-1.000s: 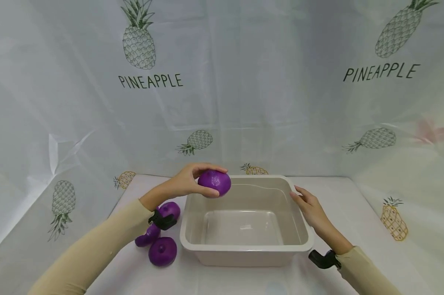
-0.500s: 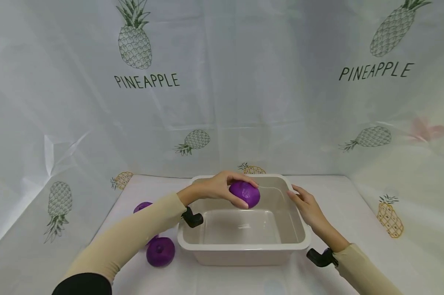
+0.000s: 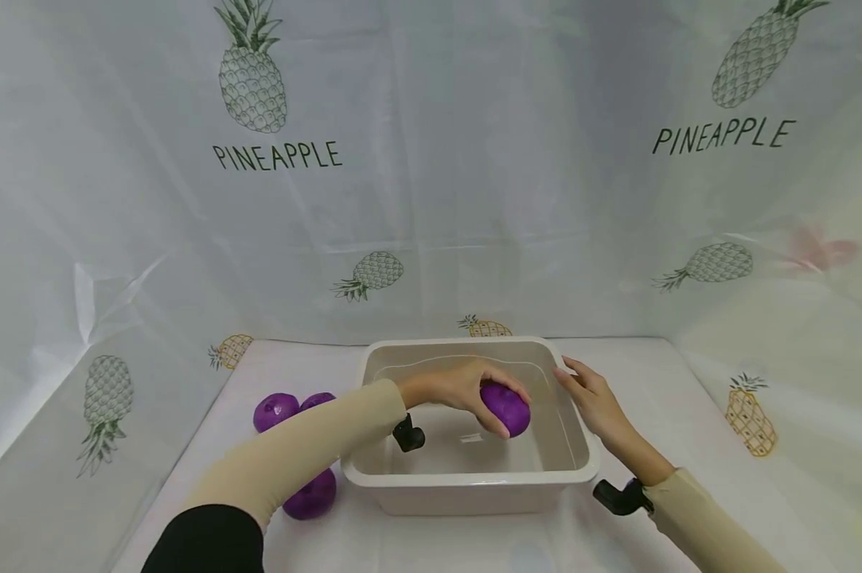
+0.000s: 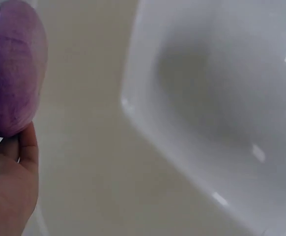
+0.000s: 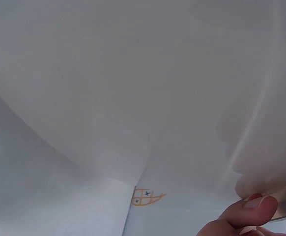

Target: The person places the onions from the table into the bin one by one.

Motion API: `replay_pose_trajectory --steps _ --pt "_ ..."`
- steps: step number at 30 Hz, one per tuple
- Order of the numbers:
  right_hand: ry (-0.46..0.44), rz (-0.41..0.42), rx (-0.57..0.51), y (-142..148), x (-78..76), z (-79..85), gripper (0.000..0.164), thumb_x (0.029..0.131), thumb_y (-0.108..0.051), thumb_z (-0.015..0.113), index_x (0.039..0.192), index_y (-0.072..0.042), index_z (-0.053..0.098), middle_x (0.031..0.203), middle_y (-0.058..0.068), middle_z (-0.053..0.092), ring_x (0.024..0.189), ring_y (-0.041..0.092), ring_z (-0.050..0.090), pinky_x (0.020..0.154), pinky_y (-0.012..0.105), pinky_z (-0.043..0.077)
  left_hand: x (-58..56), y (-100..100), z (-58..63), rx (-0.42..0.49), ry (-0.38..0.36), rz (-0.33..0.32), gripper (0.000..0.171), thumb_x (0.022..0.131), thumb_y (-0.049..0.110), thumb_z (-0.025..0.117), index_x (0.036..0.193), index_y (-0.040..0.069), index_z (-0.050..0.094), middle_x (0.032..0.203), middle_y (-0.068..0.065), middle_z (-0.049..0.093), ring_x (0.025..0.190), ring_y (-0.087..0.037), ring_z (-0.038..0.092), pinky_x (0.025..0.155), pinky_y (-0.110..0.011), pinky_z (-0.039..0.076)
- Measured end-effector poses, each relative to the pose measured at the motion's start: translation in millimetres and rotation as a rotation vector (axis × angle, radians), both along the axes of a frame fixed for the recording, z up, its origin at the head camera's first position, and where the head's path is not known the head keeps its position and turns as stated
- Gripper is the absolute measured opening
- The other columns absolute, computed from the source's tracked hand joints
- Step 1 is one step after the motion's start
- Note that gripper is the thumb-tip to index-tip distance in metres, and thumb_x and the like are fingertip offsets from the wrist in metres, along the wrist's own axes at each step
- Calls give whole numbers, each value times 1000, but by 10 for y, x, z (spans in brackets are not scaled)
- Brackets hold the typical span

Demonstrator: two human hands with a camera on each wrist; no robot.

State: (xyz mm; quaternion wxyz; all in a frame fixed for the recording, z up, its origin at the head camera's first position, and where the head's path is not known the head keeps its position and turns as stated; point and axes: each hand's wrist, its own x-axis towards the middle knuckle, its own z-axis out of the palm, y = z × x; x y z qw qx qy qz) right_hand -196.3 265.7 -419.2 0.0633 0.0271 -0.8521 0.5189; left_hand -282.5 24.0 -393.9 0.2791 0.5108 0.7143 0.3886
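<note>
- Left hand [image 3: 466, 386]: thumb and fingers clasp a purple round piece [image 3: 505, 410] over the inside of the pale tub [image 3: 473, 481], right of its middle — whether the piece touches the tub's floor, I cannot tell.
- Right hand [image 3: 594, 404]: grips the tub's right rim, apart from the left hand.
- More purple pieces [image 3: 276, 411]: left of the tub on the white tabletop [image 3: 660, 390] — some partly hidden by the left sleeve [image 3: 316, 438].
- Pineapple-print curtain [image 3: 488, 175]: behind the tub.
</note>
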Motion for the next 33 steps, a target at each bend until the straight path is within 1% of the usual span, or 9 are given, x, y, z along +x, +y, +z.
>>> replay_pose_trajectory --steps 3,5,10,13,16,18,21,27,33 --pt "-3 3 -1 -9 1 6 55 107 -28 47 146 10 37 121 37 60 101 42 66 75 41 60 24 82 -131 -9 -14 -12 56 72 12 91 124 9 70 115 13 68 102 -5 62 86 -24 55" --pt "-5 4 -10 -12 -1 9 55 107 -27 47 146 10 38 121 37 60 101 43 66 75 40 60 51 134 -209 -26 -45 -21 57 71 9 91 124 5 69 114 13 68 101 -4 62 87 -24 54" --pt "0 8 -25 -15 -7 -1 53 107 -25 47 146 10 39 121 37 60 102 44 66 75 40 60 123 247 -406 -78 -132 -38 56 71 3 90 123 6 70 114 13 69 103 -3 60 88 -23 53" --pt "16 8 -18 -9 -11 -15 52 107 -24 47 145 10 40 121 37 60 103 43 66 76 39 59 168 293 -528 -86 -144 -57 53 71 -3 88 121 4 71 120 5 70 105 0 58 91 -20 51" --pt "33 8 -18 1 -18 -28 50 107 -23 47 144 10 41 120 36 61 101 43 66 76 38 59 224 320 -622 -98 -146 -96 51 72 -9 85 120 0 70 129 -8 66 109 4 55 96 -17 45" --pt "41 8 -21 7 -19 -32 49 107 -22 47 144 10 41 119 36 61 100 43 66 75 37 59 255 337 -663 -113 -147 -125 52 73 -12 83 122 -3 68 132 -13 63 110 5 52 98 -16 42" --pt "54 14 -24 4 -19 -30 49 107 -21 47 143 11 41 117 36 62 98 42 67 74 35 58 279 361 -701 -135 -150 -141 53 74 -13 82 124 -4 67 133 -12 63 109 5 51 98 -16 40" --pt "56 16 -39 4 -16 -23 49 107 -21 48 143 11 41 114 35 63 96 41 68 72 32 58 268 416 -796 -165 -148 -142 53 72 -17 80 122 -3 68 130 -9 66 104 6 52 96 -15 42" --pt "49 8 -44 7 -2 -37 50 107 -21 47 144 11 41 117 36 62 99 43 67 75 36 58 234 436 -859 -198 -167 -140 52 74 -14 81 122 0 69 130 -3 66 106 5 53 97 -15 41"
